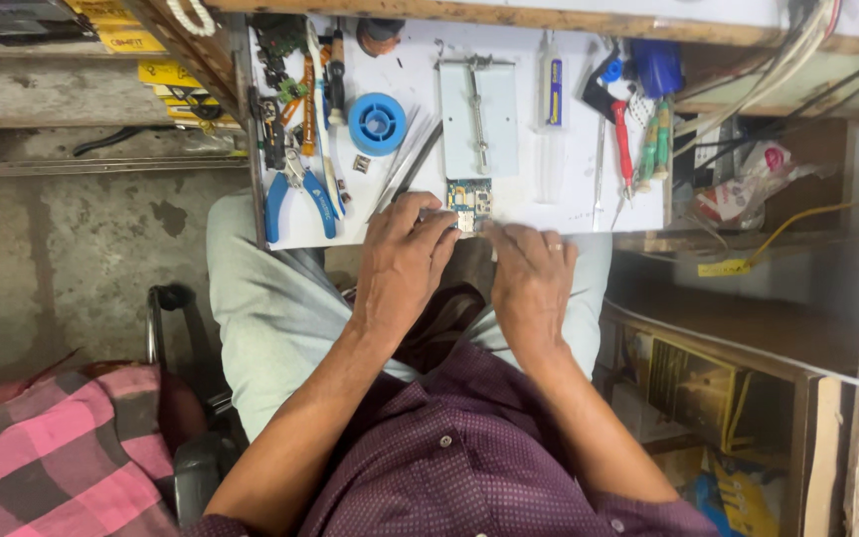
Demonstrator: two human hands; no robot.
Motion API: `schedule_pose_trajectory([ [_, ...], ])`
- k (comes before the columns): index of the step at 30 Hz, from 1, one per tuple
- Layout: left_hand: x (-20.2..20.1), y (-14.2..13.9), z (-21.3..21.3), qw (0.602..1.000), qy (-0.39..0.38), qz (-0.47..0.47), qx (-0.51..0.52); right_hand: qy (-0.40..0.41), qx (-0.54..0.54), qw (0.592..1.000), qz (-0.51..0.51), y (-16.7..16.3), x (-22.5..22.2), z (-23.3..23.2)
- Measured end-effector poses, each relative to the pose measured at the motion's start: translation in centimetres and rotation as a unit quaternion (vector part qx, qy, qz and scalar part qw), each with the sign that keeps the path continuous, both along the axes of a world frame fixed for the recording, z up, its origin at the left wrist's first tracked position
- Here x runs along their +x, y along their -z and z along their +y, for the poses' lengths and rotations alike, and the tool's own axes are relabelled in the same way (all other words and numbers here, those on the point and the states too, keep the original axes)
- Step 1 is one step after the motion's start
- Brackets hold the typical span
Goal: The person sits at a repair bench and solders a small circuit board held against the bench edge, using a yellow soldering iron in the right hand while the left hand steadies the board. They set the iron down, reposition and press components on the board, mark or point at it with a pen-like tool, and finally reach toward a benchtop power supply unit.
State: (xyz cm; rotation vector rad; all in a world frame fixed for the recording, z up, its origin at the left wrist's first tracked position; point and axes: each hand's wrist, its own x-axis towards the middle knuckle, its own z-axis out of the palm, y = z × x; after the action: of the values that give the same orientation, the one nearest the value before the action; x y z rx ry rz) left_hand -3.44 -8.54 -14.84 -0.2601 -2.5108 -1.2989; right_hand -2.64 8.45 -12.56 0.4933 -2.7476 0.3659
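Blue-and-gold circuit board (469,202) lies between my fingertips; left hand (402,261) and right hand (531,278) pinch its near edge, fingers curled, below the grey holder plate (478,117).

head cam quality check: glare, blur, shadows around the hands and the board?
Head view: even light on the white mat, no harsh glare; circuit board small, detail soft; left hand and right hand fairly sharp, slight blur at fingertips; under-bench area at right dim.
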Motion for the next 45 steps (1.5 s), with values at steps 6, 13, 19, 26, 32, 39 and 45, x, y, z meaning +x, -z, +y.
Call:
schedule_pose_trajectory([
  [6, -0.3, -0.4, 0.3, 1.0, -0.007, -0.001, -0.017, 0.003, 0.001, 1.0, 0.009, -0.2, 0.3, -0.1],
  [13, 0.0, -0.6, 0.6, 1.0, 0.003, -0.001, -0.003, 0.013, 0.031, 0.999, 0.012, -0.5, 0.4, 0.0],
  [19, 0.3, -1.0, 1.0, 1.0, 0.001, 0.0, -0.003, -0.004, 0.005, 1.0, -0.019, -0.7, 0.7, 0.7],
  [26, 0.5, -1.0, 1.0, 1.0, -0.001, -0.015, 0.001, -0.014, 0.028, 0.999, -0.003, -1.1, 0.6, 0.6],
  [32, 0.5, -1.2, 0.7, 1.0, -0.003, -0.011, -0.011, 0.019, 0.051, 0.998, -0.019, -1.1, 1.2, -0.2],
  [39, 0.7, -1.1, 0.7, 1.0, 0.0, -0.017, -0.011, 0.007, 0.061, 0.998, -0.019, -0.6, 1.4, -0.1],
  [45, 0.8, -1.1, 0.7, 1.0, 0.0, -0.01, -0.01, 0.015, 0.036, 0.998, -0.048, -0.5, 1.5, -0.1],
])
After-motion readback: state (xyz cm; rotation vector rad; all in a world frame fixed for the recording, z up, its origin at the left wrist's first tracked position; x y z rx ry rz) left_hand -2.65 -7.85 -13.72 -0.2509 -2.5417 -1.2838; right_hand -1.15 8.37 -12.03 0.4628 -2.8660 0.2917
